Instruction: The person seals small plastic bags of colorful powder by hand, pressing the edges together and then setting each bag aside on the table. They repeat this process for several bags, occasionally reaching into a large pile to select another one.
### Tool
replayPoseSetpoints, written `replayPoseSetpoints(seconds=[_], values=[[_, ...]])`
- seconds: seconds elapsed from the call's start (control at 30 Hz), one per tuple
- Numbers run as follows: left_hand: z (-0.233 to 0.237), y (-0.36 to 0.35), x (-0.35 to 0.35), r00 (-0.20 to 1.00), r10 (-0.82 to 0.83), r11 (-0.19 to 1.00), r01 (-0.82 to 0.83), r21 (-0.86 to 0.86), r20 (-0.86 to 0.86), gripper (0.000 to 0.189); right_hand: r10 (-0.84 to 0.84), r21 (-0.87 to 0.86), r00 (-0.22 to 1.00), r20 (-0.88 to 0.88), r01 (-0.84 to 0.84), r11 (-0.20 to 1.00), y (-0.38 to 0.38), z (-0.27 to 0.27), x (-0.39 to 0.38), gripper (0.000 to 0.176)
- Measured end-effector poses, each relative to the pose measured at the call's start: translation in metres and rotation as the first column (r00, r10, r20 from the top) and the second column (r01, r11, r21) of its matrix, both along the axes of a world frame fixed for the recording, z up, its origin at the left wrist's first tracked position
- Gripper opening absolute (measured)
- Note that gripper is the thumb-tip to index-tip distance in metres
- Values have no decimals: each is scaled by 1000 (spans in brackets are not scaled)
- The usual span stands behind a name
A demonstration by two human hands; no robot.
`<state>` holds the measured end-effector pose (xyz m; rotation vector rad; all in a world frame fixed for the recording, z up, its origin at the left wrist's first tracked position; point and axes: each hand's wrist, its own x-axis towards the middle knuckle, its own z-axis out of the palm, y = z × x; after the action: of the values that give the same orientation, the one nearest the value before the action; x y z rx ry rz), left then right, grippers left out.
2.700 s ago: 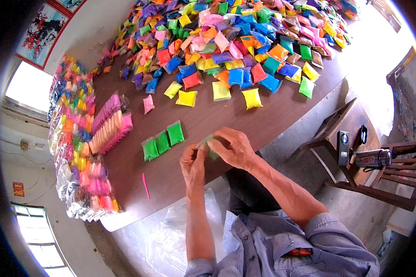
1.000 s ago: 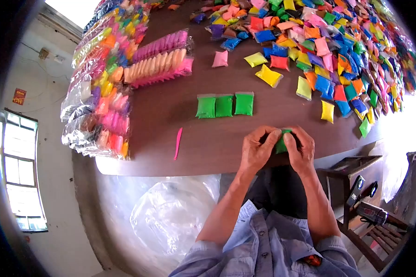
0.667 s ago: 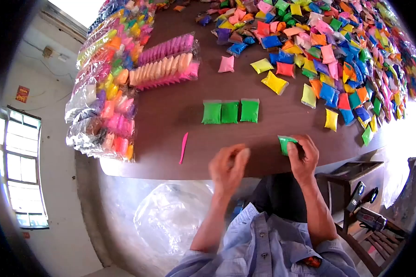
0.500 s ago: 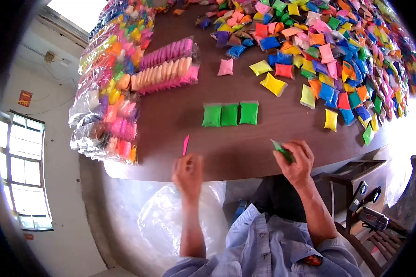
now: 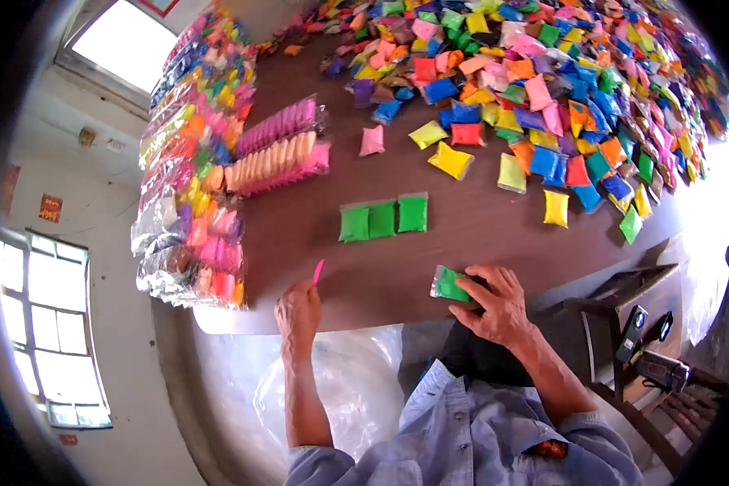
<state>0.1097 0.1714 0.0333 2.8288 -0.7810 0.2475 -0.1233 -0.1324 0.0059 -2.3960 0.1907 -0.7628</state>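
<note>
My left hand (image 5: 300,313) is closed around a slim pink plastic knife-like tool (image 5: 318,270), its tip pointing up over the table's near edge. Between the fingers and thumb of my right hand (image 5: 498,306) is a small green packet (image 5: 450,283) with a clear crimped end, just above the tabletop. Farther in, three green packets (image 5: 383,219) lie side by side in a row, apart from both hands.
A big heap of mixed coloured packets (image 5: 535,97) covers the back and right of the brown table (image 5: 300,223). Bagged rows of packets (image 5: 271,158) line the left side. Yellow packets (image 5: 451,161) lie loose mid-table. A wooden stand (image 5: 616,324) is at the right.
The green packet in my right hand has turned from edge-on to flatter, showing its face, and that hand has shifted left. The whole view has also shifted slightly.
</note>
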Motion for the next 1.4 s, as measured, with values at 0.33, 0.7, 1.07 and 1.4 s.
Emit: replayPoseSetpoints(seconds=[0.33,0.7,1.07,1.4], values=[[-10,1,7,997,-27,983,14,183,66,3,0,39,999,39,-2,999,0,-11,-13,47],[-3,-63,-81,958,-252,923,195,-331,-138,13,54,50,998,44,-57,997,-5,-18,-18,49],[-13,-149,-133,909,-373,837,243,-490,-187,8,48,54,995,86,-53,997,-6,-28,-16,45],[-21,-154,-83,923,-307,895,196,-400,-233,9,48,37,998,39,-49,998,-6,-29,-14,43]])
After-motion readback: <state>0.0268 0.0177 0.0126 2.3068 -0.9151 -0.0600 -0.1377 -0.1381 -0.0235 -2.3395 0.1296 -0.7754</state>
